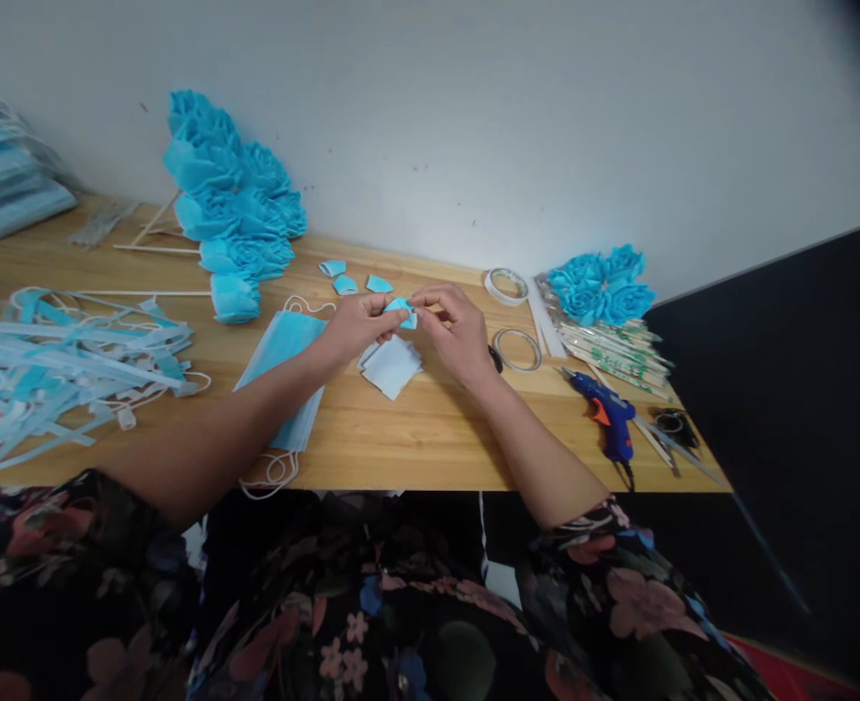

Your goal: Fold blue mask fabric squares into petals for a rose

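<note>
Between my two hands is a small blue piece of mask fabric [402, 313], pinched on both sides above the table. My left hand [365, 326] grips its left edge with thumb and fingers. The fingertips of my right hand [453, 326] close on its right edge. Just below lies a stack of pale cut squares [392, 368]. Behind my hands rest several small blue petal pieces [379, 283]. A blue face mask [287, 355] with white ear loops lies flat, partly under my left forearm.
Blue fabric flowers [236, 200] on sticks stand at the back left. Mask strip scraps [71, 365] cover the left side. A blue glue gun [611, 419], tape rolls [506, 285], wooden sticks [616, 352] and more blue flowers [605, 284] lie on the right.
</note>
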`<move>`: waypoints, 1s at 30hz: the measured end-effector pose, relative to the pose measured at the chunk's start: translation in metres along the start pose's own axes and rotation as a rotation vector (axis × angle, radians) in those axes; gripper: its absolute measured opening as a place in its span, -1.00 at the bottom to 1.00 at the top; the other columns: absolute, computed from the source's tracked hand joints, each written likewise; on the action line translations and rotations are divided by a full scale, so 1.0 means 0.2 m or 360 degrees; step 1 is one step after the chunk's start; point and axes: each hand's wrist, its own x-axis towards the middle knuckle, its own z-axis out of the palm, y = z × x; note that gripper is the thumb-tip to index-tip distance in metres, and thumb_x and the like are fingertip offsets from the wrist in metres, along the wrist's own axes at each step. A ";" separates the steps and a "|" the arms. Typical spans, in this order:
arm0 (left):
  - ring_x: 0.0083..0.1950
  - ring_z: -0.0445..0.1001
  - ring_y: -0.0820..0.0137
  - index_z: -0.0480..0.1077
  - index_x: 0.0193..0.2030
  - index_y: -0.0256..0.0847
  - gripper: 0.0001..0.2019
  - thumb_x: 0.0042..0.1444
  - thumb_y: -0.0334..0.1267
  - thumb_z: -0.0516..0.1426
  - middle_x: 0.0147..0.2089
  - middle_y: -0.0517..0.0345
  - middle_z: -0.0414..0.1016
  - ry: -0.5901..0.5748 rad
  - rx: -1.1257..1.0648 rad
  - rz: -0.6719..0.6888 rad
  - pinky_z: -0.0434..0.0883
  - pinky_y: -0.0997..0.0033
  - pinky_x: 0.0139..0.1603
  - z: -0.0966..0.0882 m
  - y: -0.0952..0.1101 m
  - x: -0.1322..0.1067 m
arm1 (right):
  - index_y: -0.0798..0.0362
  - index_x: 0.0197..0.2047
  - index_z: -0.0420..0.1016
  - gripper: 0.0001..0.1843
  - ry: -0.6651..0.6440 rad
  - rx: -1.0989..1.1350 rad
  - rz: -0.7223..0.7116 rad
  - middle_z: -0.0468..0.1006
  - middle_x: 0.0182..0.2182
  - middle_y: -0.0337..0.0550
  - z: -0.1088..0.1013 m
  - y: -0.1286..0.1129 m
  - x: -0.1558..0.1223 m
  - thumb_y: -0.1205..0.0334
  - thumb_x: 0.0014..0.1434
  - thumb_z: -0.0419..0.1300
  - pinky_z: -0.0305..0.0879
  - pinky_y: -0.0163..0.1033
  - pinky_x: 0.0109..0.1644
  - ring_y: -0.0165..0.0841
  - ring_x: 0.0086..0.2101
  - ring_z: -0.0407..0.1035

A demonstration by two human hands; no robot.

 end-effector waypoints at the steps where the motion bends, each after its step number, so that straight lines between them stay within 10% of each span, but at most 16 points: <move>1: -0.52 0.28 0.54 0.37 -0.48 -0.24 -0.82 0.14 -0.35 0.22 -0.57 0.28 0.33 0.0002 0.0004 -0.0004 0.22 0.50 -0.45 0.00 0.00 0.00 | -0.03 -0.21 0.59 -0.89 0.0010 0.0010 0.0024 0.63 -0.16 -0.16 0.00 0.00 0.00 0.29 0.26 0.22 0.39 -0.20 -0.18 -0.28 -0.10 0.48; 30: -0.55 0.28 0.54 0.36 -0.43 -0.21 -0.84 0.13 -0.30 0.23 -0.59 0.33 0.28 0.0016 -0.0021 0.0147 0.23 0.52 -0.49 -0.01 -0.06 0.03 | 0.01 -0.20 0.63 -0.78 -0.0080 0.0316 0.0367 0.70 -0.19 -0.18 0.01 -0.01 0.00 0.06 0.21 0.27 0.42 -0.18 -0.07 -0.31 -0.19 0.52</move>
